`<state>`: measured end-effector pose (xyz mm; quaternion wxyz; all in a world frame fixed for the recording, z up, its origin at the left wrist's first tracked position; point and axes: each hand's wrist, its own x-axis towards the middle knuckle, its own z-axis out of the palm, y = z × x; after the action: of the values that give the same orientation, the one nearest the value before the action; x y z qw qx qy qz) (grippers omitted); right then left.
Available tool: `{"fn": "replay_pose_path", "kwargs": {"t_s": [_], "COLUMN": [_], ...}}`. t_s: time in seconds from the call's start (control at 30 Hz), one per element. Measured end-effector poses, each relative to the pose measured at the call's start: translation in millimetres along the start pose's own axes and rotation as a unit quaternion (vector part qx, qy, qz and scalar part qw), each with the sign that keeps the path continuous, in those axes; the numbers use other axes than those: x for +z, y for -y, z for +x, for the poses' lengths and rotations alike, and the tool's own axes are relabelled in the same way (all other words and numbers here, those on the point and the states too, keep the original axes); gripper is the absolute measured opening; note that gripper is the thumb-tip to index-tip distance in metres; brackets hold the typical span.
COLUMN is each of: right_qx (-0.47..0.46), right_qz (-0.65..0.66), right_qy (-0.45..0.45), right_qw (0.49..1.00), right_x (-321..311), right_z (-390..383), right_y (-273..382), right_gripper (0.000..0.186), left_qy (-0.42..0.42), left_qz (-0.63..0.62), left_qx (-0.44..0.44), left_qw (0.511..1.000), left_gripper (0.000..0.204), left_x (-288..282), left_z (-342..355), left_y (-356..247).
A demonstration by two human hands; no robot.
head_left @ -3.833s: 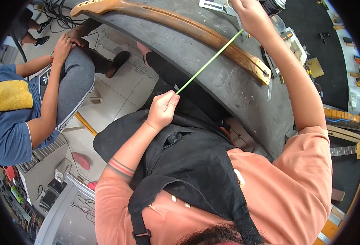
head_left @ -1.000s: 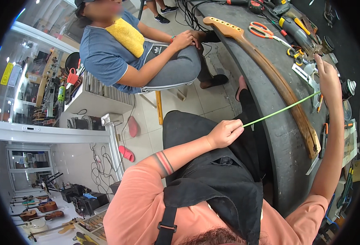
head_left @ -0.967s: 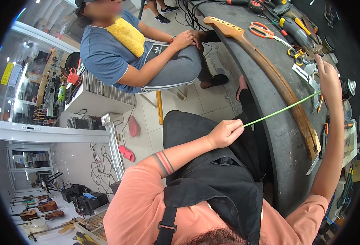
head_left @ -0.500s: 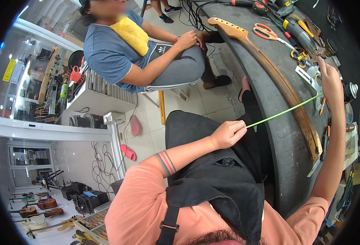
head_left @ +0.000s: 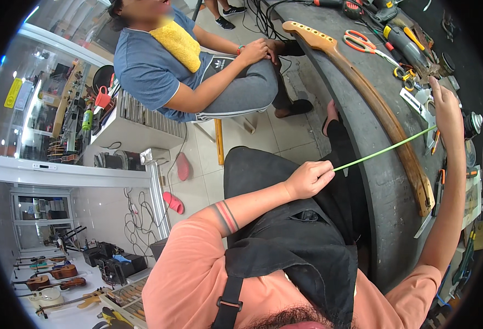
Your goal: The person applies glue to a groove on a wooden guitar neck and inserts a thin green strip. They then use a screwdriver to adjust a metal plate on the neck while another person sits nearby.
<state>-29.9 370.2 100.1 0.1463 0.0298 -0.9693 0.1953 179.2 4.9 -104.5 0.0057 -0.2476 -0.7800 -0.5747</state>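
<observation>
My left hand, over my apron-covered lap, is closed on one end of a thin green stick. The stick slants across the bench edge and above a wooden guitar neck. Its far end goes out of sight at my right hand, and whether that hand touches it is hidden. The right hand reaches over the tools, fingers stretched out. Lying lengthwise on the dark bench, the neck has its headstock with several peg holes at the far end.
Orange-handled scissors, yellow-handled scissors, a white metal plate and a black round tool crowd the bench's right side. Across from me sits a person with a yellow towel. Pink slippers lie on the floor.
The whole view has shifted slightly to the right. Both hands, the green stick and the guitar neck keep nearly the same places relative to one another.
</observation>
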Motion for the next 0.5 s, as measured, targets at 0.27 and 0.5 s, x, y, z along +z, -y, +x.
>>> {"fn": "replay_pose_path", "kwargs": {"t_s": [0.27,0.5], "right_qx": [0.019,0.011], "right_qz": [0.001,0.002], "right_qy": [0.022,0.008], "right_qw": [1.000,1.000], "right_x": [-1.0,-1.3], "right_z": [3.2,0.1], "right_y": [-1.4,2.4], "right_gripper": [0.070,0.069], "left_qy": [0.003,0.013], "left_qz": [-0.002,-0.001], "left_qx": [0.002,0.019], "left_qw": [1.000,1.000], "left_gripper": [0.020,0.017], "left_x": [0.0,-2.0], "left_z": [-0.2,-1.7], "left_y": [0.8,3.5]}}
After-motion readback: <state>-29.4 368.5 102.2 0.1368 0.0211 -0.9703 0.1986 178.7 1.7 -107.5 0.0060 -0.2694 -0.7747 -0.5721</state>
